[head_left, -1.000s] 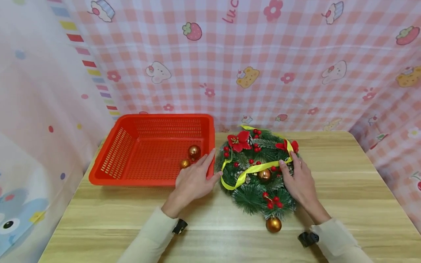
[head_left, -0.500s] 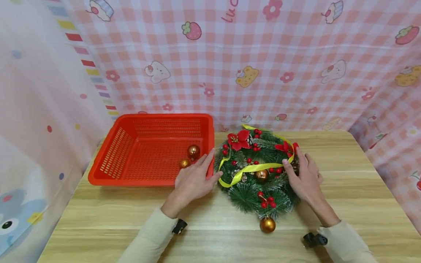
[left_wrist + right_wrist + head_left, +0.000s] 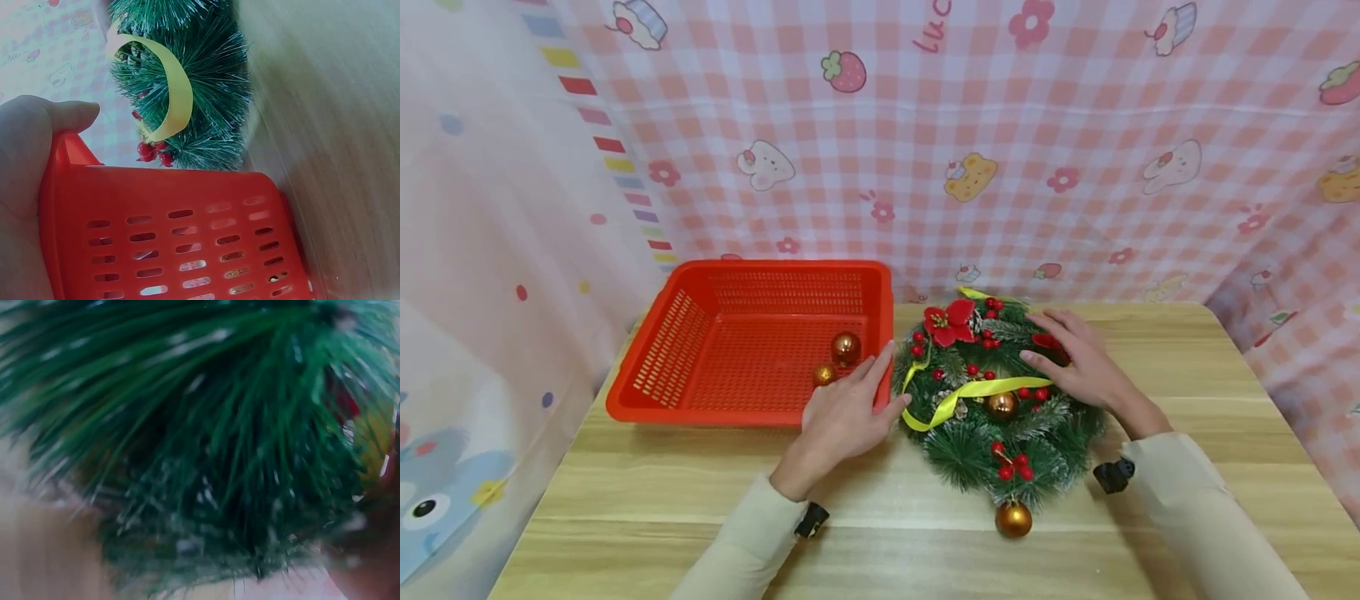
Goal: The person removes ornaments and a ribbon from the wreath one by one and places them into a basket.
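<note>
My left hand (image 3: 848, 414) rests on the right rim of the red plastic basket (image 3: 651, 412), its fingers extended. In the left wrist view the thumb (image 3: 74, 115) lies straight over the basket's corner. A green Christmas wreath (image 3: 958, 454) lies beside the basket, with red berries, pine cones, red poinsettias (image 3: 951, 323) and gold balls. A yellow ribbon (image 3: 973, 388) crosses its middle and passes under my right hand (image 3: 1086, 362). That hand is over the wreath's upper right, fingers loosely spread, partly covering a red flower. Green needles fill the blurred right wrist view; whether the fingers touch the wreath is unclear.
Inside the basket, at its right side, are two gold balls (image 3: 846, 348). Another gold ball (image 3: 1013, 519) sits at the wreath's front edge. The wooden table (image 3: 1210, 467) backs onto a pink checked cloth (image 3: 910, 167), with further cloth at both sides.
My right hand has moved from the wreath's right edge up and inward over its upper right. The wreath's front has swung slightly left. My left hand stays on the basket.
</note>
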A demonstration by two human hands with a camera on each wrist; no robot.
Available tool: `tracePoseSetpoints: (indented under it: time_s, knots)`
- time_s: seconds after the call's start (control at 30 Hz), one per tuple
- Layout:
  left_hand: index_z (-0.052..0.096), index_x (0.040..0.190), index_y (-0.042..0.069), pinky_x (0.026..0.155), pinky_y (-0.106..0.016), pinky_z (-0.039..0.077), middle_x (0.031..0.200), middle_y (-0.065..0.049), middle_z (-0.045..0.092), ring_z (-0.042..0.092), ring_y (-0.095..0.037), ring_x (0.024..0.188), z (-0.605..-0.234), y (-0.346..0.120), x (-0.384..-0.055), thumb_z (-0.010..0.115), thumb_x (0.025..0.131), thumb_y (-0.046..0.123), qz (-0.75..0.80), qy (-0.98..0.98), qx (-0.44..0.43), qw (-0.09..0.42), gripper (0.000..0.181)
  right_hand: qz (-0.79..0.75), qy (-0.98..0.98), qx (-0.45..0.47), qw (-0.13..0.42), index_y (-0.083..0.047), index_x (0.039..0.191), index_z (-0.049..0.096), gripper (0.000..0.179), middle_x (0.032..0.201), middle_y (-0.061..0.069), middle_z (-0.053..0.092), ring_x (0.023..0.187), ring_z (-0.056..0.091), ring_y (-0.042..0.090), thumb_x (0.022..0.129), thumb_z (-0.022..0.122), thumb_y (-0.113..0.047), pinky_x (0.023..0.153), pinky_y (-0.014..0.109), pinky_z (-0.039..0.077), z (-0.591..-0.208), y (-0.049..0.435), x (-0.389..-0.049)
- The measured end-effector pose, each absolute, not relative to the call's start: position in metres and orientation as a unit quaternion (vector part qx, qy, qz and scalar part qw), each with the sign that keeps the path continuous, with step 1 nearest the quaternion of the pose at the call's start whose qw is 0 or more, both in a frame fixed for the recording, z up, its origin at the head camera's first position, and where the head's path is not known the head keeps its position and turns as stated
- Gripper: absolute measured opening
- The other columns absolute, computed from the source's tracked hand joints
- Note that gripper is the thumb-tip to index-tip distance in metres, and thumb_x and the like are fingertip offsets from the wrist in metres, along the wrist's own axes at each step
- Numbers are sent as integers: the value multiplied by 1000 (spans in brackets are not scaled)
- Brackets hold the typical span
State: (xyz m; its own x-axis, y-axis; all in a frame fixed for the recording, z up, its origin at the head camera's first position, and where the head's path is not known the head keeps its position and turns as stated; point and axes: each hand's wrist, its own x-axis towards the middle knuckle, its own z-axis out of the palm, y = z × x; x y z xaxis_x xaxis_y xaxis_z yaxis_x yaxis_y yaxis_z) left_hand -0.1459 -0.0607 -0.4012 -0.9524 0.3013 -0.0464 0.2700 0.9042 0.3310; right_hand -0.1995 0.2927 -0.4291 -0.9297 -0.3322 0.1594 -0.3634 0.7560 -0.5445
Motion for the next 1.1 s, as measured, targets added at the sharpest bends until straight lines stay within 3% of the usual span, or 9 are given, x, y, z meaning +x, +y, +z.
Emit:
tracePoseSetpoints:
  time_s: [0.23, 0.7, 1.1]
  knots:
    - [12, 159, 37, 38, -25, 24, 152, -6, 46, 31, -13, 41, -402, -60, -146, 47, 97, 61, 162, 974, 149, 45, 75, 241, -953, 183, -22, -14, 155, 34, 68, 159, 26, 23, 144, 19, 51, 99, 57, -44, 108, 74, 15, -435, 287, -207]
    - [13, 159, 37, 38, -26, 27, 150, -6, 49, 35, -13, 41, -404, -60, -146, 49, 97, 59, 160, 975, 152, 32, 76, 206, -969, 115, -72, -20, 160, 16, 79, 161, 26, 14, 143, 14, 55, 99, 44, -60, 105, 76, 16, -433, 283, -202]
    - [11, 159, 36, 39, -25, 25, 150, -6, 48, 28, -10, 40, -404, -61, -146, 47, 97, 61, 156, 976, 151, 35, 77, 233, -971, -6, -41, -20, 161, 13, 82, 159, 30, 14, 134, 21, 59, 97, 38, -66, 91, 78, 26, -434, 273, -181]
